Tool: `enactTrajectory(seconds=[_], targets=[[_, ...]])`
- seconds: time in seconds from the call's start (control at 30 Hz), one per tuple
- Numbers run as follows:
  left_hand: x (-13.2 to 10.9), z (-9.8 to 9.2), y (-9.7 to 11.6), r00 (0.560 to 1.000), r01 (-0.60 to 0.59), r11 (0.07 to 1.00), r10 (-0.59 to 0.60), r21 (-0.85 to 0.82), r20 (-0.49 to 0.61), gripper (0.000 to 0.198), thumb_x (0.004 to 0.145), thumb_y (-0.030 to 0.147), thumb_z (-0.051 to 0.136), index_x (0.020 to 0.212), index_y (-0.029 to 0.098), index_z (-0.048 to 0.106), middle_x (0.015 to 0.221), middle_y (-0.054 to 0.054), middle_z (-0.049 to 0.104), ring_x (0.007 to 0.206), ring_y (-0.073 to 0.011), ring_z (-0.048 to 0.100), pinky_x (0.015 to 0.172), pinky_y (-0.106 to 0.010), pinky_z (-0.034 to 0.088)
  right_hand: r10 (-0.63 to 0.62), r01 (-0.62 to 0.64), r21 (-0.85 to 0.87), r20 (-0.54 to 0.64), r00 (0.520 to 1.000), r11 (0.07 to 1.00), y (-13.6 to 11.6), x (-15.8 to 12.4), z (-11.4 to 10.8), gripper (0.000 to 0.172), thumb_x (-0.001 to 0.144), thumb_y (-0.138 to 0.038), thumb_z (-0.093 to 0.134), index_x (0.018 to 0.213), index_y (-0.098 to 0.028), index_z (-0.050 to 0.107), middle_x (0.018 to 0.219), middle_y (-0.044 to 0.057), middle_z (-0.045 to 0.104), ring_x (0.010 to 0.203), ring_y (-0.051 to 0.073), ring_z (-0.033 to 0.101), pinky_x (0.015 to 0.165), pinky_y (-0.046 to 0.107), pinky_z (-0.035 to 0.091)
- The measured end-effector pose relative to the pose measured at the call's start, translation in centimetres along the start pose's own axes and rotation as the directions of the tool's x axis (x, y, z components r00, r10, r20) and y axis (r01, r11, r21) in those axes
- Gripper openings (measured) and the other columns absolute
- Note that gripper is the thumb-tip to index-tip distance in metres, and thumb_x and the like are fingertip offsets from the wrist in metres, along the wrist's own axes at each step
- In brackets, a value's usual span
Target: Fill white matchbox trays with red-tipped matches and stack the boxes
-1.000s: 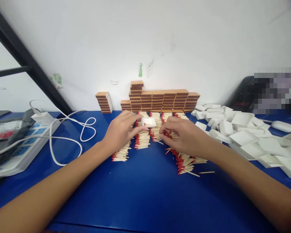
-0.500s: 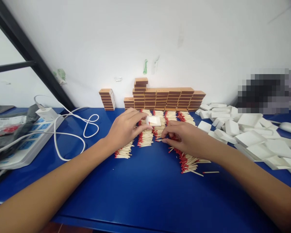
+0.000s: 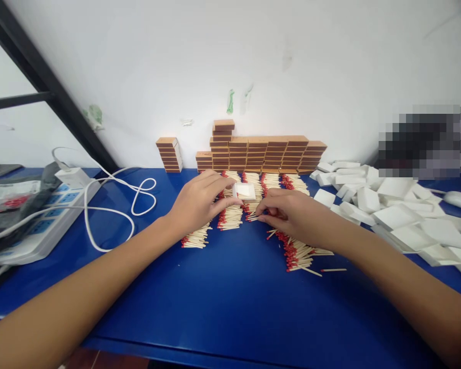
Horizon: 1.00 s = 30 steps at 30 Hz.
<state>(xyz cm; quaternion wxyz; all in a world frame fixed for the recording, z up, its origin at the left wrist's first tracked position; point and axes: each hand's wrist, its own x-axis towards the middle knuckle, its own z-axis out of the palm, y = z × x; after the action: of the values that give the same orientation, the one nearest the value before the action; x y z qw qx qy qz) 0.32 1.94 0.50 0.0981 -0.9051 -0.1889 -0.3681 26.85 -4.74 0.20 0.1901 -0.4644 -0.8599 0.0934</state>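
My left hand (image 3: pixel 199 202) is closed on a small white matchbox tray (image 3: pixel 244 191), holding it just above rows of red-tipped matches (image 3: pixel 230 218) spread on the blue table (image 3: pixel 215 302). To the right, my right hand (image 3: pixel 292 212) pinches a few matches out of the row beside the tray, fingertips pressed together at the match heads. More matches (image 3: pixel 299 253) trail out from under my right wrist. The two hands are a few centimetres apart.
Stacked brown matchbox sleeves (image 3: pixel 261 154) line the white wall, with a smaller stack (image 3: pixel 169 155) to their left. A heap of white empty trays (image 3: pixel 392 210) fills the right side. A power strip (image 3: pixel 41 225) with a looping white cable (image 3: pixel 115 210) lies at left.
The camera view shifted slightly. My right hand's fingers have drawn closer together on the matches beside the tray; my left hand keeps the tray in about the same place.
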Motion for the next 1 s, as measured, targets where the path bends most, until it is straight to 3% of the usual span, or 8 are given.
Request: enactTrajectory(seconds=[0.23, 0.37, 0.53, 0.73, 1.0], targets=[[0.1, -0.1, 0.0, 1.0, -0.016, 1.0, 0.017, 0.009, -0.008, 0.038, 0.101, 0.048, 0.067, 0.115, 0.013, 0.068, 0.094, -0.009, 0.075, 0.089, -0.0227, 0.066, 0.085, -0.037, 0.057, 0.086, -0.086, -0.007, 0.075, 0.993, 0.996, -0.7, 0.1, -0.3, 0.014, 0.1, -0.023, 0.06, 0.088, -0.022, 0.068, 0.088, 0.005, 0.068, 0.075, 0.019, 0.06, 0.066, 0.031, 0.043], [0.1, -0.1, -0.1, 1.0, -0.013, 1.0, 0.013, 0.022, 0.002, 0.039, 0.102, 0.05, 0.064, 0.114, 0.013, 0.068, 0.09, -0.007, 0.074, 0.087, -0.0218, 0.066, 0.084, -0.036, 0.056, 0.06, -0.063, 0.034, 0.072, 0.996, 0.997, -0.8, 0.0, -0.5, 0.017, 0.103, -0.025, 0.055, 0.089, -0.022, 0.065, 0.092, 0.005, 0.068, 0.078, 0.019, 0.061, 0.068, 0.032, 0.044], [0.0, 0.1, -0.2, 1.0, -0.017, 1.0, 0.017, 0.007, -0.003, 0.04, 0.102, 0.052, 0.064, 0.113, 0.014, 0.068, 0.088, -0.007, 0.073, 0.085, -0.0212, 0.066, 0.082, -0.036, 0.055, 0.046, -0.04, 0.069, -0.086, 0.995, 0.997, -0.4, 0.0, -1.5, 0.019, 0.103, -0.034, 0.06, 0.087, -0.024, 0.066, 0.078, 0.002, 0.06, 0.068, 0.018, 0.053, 0.063, 0.032, 0.039], [0.2, 0.1, 0.7, 0.998, -0.037, 0.998, 0.034, -0.059, -0.054, 0.04, 0.097, 0.05, 0.071, 0.113, 0.013, 0.069, 0.091, -0.008, 0.076, 0.087, -0.0215, 0.069, 0.084, -0.037, 0.057, 0.017, 0.009, 0.075, -0.346, 0.938, 0.997, -1.4, 0.4, -2.0, 0.014, 0.102, -0.03, 0.063, 0.092, -0.023, 0.068, 0.078, 0.001, 0.056, 0.063, 0.016, 0.047, 0.059, 0.031, 0.037], [0.4, 0.0, 1.9, 0.992, -0.064, 0.986, 0.047, -0.152, -0.118, 0.032, 0.097, 0.038, 0.076, 0.119, 0.015, 0.069, 0.093, -0.007, 0.077, 0.094, -0.0222, 0.071, 0.09, -0.039, 0.058, -0.077, 0.087, 0.004, -0.42, 0.904, 0.996, -2.2, 0.2, -0.9, 0.01, 0.103, -0.023, 0.063, 0.096, -0.023, 0.069, 0.079, 0.0, 0.056, 0.066, 0.015, 0.049, 0.062, 0.03, 0.039]])
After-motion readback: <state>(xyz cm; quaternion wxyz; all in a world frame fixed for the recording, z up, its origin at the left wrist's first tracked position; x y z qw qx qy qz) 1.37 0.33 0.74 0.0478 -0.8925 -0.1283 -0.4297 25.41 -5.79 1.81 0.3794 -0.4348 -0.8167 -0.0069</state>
